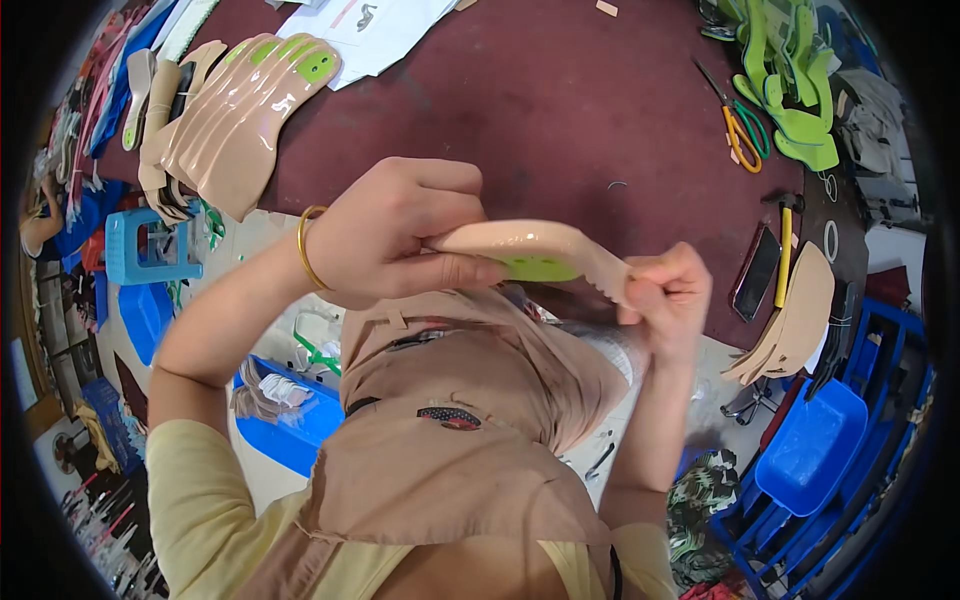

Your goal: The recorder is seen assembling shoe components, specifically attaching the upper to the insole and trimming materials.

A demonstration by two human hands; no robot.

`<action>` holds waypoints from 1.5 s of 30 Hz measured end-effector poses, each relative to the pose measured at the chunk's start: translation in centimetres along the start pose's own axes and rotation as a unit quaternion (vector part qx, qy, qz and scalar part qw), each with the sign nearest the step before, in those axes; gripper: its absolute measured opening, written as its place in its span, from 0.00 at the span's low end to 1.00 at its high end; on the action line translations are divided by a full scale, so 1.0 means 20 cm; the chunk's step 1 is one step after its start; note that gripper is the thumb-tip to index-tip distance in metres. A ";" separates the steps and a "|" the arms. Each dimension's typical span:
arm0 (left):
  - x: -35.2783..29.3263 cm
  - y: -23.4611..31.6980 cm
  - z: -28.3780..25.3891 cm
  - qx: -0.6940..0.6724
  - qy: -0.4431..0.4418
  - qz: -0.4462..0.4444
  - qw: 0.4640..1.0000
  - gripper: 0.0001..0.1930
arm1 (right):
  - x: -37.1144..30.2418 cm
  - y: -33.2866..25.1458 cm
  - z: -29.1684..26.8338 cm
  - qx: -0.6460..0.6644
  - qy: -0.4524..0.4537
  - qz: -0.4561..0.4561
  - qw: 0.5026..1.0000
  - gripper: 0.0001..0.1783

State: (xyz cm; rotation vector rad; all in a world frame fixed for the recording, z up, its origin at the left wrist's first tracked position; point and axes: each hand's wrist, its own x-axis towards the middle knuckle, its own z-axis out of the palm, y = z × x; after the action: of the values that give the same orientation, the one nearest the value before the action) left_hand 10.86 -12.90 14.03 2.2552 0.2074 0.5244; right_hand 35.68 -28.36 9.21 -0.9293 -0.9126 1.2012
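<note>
"Along the near edge of the bench [540,120], any room?"

"Middle's bare, wide maroon stretch beyond the hands. Glossy beige stack [240,120] fills the left corner; scissors [745,135], phone [757,270] and yellow-handled hammer [784,250] line the right."

"Hidden or cut off?"

"Left end of the beige-and-green piece [520,237], inside the left hand [400,235]. Far tip's covered by fingers of the right hand [668,295]. Stretch of bench edge too, behind both. Paper sheets [390,40] cut at the top. Green pieces [800,80] overlap, can't count."

"Grips?"

"Left grip closed round one end, thumb along the near side. Right grip pinched tight on the narrower end."

"Piece: where, which way?"

"Held up in front of the apron [430,490], at the bench edge. Long axis left to right across the body, arched mid-length, right end dipping. Beige side up, green patch underneath, scalloped lower edge near the right hand."
</note>
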 end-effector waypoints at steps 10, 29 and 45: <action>0.03 0.04 0.29 -0.120 0.210 -0.084 0.967 0.16 | 0.02 0.22 0.34 0.162 0.120 -0.041 0.979 0.10; 0.09 -0.17 0.28 0.269 -0.073 -0.063 0.958 0.22 | 0.08 0.12 0.42 -0.566 -0.097 -0.214 0.790 0.07; -0.06 -0.21 0.40 0.382 0.046 0.082 0.920 0.18 | 0.01 0.30 0.10 -0.263 0.093 0.101 0.955 0.11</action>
State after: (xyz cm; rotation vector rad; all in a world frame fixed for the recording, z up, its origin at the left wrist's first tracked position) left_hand 13.43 -15.87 5.78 3.0302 0.3115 0.7290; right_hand 31.73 -27.28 4.42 -1.5683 -1.0235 1.0300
